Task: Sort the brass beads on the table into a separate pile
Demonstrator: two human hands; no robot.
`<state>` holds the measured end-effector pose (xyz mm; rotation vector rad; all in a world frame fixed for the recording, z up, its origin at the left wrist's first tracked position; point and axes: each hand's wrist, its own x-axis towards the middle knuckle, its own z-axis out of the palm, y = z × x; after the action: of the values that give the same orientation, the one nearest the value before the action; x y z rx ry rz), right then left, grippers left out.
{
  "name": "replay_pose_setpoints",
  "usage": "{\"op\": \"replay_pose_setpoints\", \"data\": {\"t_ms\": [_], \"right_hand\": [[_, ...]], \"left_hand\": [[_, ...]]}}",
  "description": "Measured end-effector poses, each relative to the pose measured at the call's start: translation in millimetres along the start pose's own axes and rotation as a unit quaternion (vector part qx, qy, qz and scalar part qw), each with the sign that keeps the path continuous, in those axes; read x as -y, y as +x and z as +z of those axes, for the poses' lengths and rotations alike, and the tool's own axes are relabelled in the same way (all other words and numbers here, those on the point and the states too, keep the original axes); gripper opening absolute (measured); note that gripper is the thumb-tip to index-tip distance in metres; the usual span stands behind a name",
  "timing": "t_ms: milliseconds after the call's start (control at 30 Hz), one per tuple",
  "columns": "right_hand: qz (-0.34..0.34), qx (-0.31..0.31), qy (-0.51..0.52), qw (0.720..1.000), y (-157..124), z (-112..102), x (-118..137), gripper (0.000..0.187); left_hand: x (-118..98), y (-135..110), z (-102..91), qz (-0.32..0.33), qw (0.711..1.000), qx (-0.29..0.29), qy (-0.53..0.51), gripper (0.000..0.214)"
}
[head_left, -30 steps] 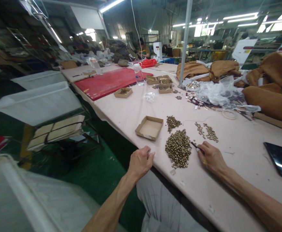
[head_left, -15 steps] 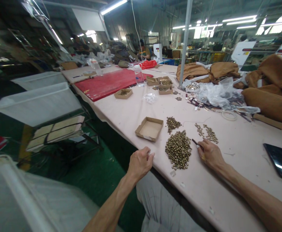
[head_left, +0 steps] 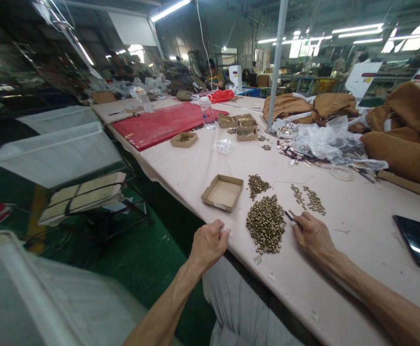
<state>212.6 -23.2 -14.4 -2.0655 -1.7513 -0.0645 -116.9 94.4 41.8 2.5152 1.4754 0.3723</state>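
My right hand [head_left: 311, 231] pinches a thin dark stick [head_left: 288, 216], its tip close to the right side of a large pile of small brass-coloured studs [head_left: 265, 225]. Behind that pile lies a smaller pile of the same studs [head_left: 257, 186]. Loose studs [head_left: 315, 201] are spread out just beyond my right hand. My left hand [head_left: 210, 242] rests at the table's edge with its fingers curled; whether anything is in them is hidden. An open, shallow cardboard box [head_left: 223, 193] sits in front of my left hand.
A phone [head_left: 417, 242] lies at the right. Farther back are small boxes of metal pieces [head_left: 246, 134], a clear bottle [head_left: 207, 113], plastic bags [head_left: 332, 139], brown fabric pieces [head_left: 401, 151] and a metal pole [head_left: 275, 67]. White bins [head_left: 55, 154] stand left of the table. Someone sits far behind.
My right hand has shifted slightly toward me with the stick. A few studs now show between its fingers and the spread-out group. My left hand has stayed put.
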Motion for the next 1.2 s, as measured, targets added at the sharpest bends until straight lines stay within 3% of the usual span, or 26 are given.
{"op": "replay_pose_setpoints", "data": {"t_ms": [233, 500, 900, 1200], "right_hand": [[-0.018, -0.028, 0.019, 0.999, -8, 2, 6, 0.025], [-0.021, -0.028, 0.022, 0.999, -13, 2, -5, 0.025], [-0.019, -0.019, -0.001, 1.000, 11, 9, 1, 0.025], [0.034, -0.010, -0.056, 0.998, 17, 12, 3, 0.022]], "left_hand": [[3, 1, 3.0, 0.002, 1.000, 0.005, -0.003, 0.020], [3, 1, 3.6, 0.003, 1.000, 0.009, -0.001, 0.021], [2, 0, 1.7, 0.002, 1.000, 0.006, 0.006, 0.022], [1, 0, 0.2, 0.003, 1.000, 0.015, 0.009, 0.021]]}}
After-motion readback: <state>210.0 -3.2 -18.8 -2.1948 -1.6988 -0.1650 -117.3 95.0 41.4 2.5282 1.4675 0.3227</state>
